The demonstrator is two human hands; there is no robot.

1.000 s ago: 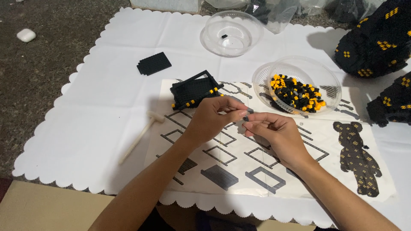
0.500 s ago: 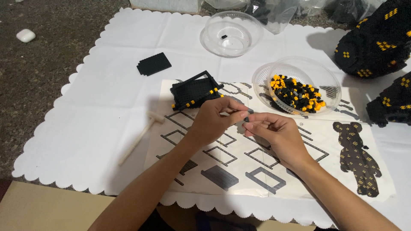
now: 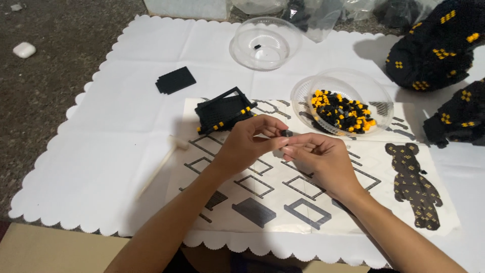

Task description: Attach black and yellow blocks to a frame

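At frame centre our left hand [image 3: 247, 144] and right hand [image 3: 318, 159] now meet, fingertips pinched together on one small black brick [image 3: 286, 134], closer than before, joining pieces.

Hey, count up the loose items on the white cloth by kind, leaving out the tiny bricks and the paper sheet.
Clear plastic bowls: 2 (empty-looking one, one with black and yellow bricks)
Flat black plate: 1
Black frame assembly with yellow studs: 1
Small white hammer: 1
Total: 5

White scalloped cloth [image 3: 101, 151], black-and-yellow bricks in clear bowl [image 3: 343, 108] — black bear printout [image 3: 414, 184], dotted yellow
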